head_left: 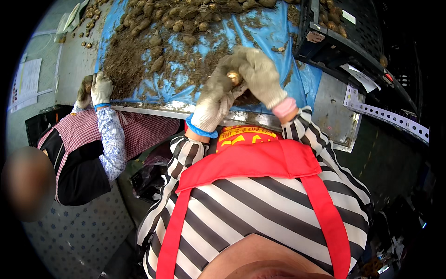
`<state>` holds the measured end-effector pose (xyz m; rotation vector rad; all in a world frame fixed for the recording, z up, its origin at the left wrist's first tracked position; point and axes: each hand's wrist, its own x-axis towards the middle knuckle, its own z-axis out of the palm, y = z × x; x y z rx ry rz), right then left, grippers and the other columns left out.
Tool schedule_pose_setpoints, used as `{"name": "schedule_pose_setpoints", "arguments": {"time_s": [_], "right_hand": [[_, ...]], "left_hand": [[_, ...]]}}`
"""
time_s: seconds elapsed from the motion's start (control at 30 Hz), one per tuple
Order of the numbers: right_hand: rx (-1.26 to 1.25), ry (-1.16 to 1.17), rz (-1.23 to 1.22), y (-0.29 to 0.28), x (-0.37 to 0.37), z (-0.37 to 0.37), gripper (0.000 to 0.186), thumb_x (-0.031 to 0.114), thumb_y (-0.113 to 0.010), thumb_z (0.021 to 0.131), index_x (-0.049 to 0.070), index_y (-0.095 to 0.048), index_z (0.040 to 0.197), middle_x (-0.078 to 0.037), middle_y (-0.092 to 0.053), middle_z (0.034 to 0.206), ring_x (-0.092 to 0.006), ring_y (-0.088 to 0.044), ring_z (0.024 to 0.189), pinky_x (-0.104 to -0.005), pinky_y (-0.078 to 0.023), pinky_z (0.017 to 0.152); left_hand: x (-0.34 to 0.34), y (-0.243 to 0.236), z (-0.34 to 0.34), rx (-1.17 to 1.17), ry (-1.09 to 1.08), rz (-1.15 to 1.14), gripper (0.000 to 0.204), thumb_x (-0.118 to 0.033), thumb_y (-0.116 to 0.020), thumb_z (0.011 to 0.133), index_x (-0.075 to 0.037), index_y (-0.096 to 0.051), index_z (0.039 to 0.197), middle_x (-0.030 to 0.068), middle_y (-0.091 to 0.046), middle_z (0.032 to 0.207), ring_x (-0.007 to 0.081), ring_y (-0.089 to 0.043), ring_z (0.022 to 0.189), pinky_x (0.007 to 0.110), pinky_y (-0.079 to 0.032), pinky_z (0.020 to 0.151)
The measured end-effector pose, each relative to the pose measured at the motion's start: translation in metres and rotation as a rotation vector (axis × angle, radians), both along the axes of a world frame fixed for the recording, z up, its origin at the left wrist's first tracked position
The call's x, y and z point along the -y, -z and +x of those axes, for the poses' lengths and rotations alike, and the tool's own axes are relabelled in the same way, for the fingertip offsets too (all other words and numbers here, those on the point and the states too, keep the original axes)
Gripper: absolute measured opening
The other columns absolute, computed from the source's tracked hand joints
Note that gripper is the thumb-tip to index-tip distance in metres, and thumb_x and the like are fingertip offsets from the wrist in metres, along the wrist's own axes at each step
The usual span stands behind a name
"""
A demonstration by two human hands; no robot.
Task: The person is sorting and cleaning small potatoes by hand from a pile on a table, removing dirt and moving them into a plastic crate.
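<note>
Both my hands are in soiled knitted gloves and meet above the near edge of the worktable. My left hand (216, 90), with a blue band at its wrist, is closed around a small brown bulb (233, 78) whose pale, shiny side shows between the hands. My right hand (261, 76), with a pink cuff, arches over from the right with its fingers curled against the same bulb. Its fingertips are partly hidden and a little blurred. Beyond the hands lies a heap of rooty brown bulbs (186, 14) on a blue plastic sheet (272, 35).
Loose roots and soil (123, 63) cover the sheet's left part. A black crate (346, 44) holding bulbs stands at the right, beside a perforated white metal strip (385, 114). On the left a co-worker's gloved hands (100, 88) work at the same table's metal edge (153, 110).
</note>
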<state>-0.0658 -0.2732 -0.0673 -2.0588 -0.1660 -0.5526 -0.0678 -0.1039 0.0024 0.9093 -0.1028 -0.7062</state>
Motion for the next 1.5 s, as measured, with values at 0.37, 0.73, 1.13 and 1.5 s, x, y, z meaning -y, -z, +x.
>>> {"name": "schedule_pose_setpoints", "arguments": {"time_s": [0.37, 0.73, 1.13, 1.5], "right_hand": [[-0.033, -0.150, 0.705, -0.042, -0.016, -0.011, 0.028, 0.023, -0.074, 0.092, 0.003, -0.073, 0.112, -0.010, -0.074, 0.109, -0.0220, -0.068, 0.108, -0.0335, -0.055, 0.094], [-0.384, -0.051, 0.142, -0.040, 0.000, -0.001, 0.025, 0.009, -0.059, 0.094, 0.008, -0.075, 0.113, -0.012, -0.077, 0.107, -0.0260, -0.072, 0.097, -0.0343, -0.057, 0.089], [-0.269, -0.023, 0.321, -0.046, 0.012, -0.013, 0.031, 0.022, -0.064, 0.098, 0.008, -0.071, 0.124, -0.011, -0.072, 0.118, -0.0252, -0.070, 0.107, -0.0350, -0.056, 0.092], [-0.385, 0.000, 0.282, -0.005, 0.022, 0.005, 0.026, 0.014, -0.053, 0.102, -0.003, -0.069, 0.112, -0.012, -0.075, 0.113, -0.0221, -0.071, 0.101, -0.0330, -0.056, 0.091]], "left_hand": [[-0.007, 0.033, -0.001, -0.689, -0.076, -0.676, 0.049, -0.031, -0.048, 0.110, -0.003, -0.042, 0.150, 0.0185, -0.051, 0.145, 0.0344, -0.054, 0.133, 0.052, -0.046, 0.115], [0.000, 0.035, -0.006, -0.361, -0.154, -0.238, 0.050, -0.027, -0.055, 0.107, -0.003, -0.042, 0.148, 0.0188, -0.053, 0.144, 0.0353, -0.053, 0.134, 0.053, -0.046, 0.114], [-0.004, 0.017, 0.001, -0.339, -0.141, -0.317, 0.069, -0.023, -0.062, 0.101, 0.004, -0.029, 0.156, 0.0254, -0.042, 0.152, 0.0389, -0.045, 0.142, 0.055, -0.037, 0.122], [0.008, 0.009, -0.006, -0.530, -0.085, -0.481, 0.064, -0.035, -0.049, 0.107, 0.005, -0.032, 0.152, 0.0305, -0.041, 0.153, 0.0455, -0.044, 0.140, 0.063, -0.031, 0.122]]}}
